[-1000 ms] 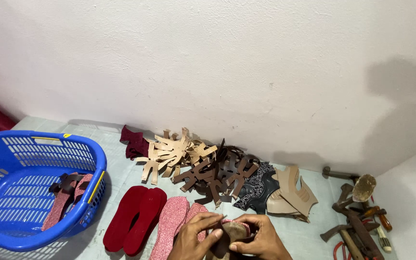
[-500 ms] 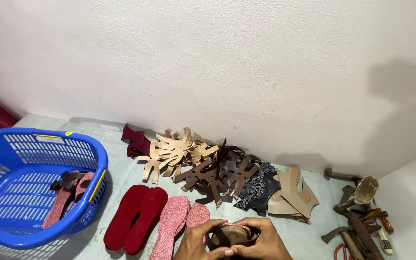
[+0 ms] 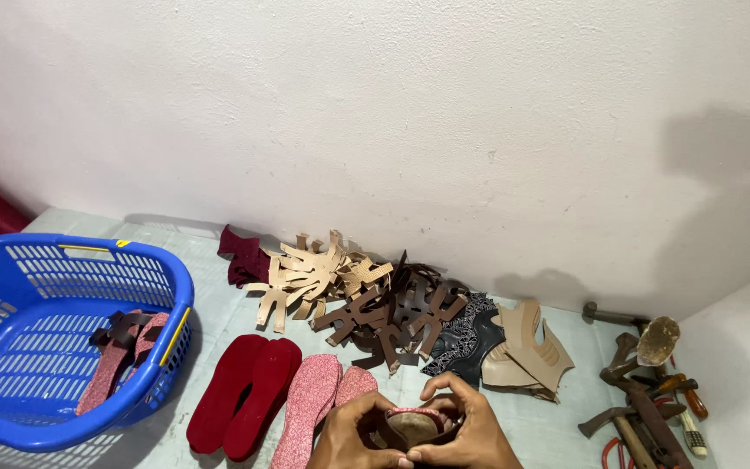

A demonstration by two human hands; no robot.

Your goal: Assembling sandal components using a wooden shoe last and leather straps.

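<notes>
1. Hands now tighter together than 1 s ago: left hand (image 3: 359,432) & right hand (image 3: 470,432) both clamped round one small sandal sole (image 3: 415,424), tan underside up, pink edge showing.
2. Sole sits low at frame bottom, just in front of pink insoles (image 3: 312,406), beside red insoles (image 3: 245,395).
3. Fingers have curled over its rim vs. before, so grip looks firmer, piece being pressed/worked.
4. Strap pile (image 3: 366,295), blue basket (image 3: 62,347), tools (image 3: 644,399) unmoved.
</notes>
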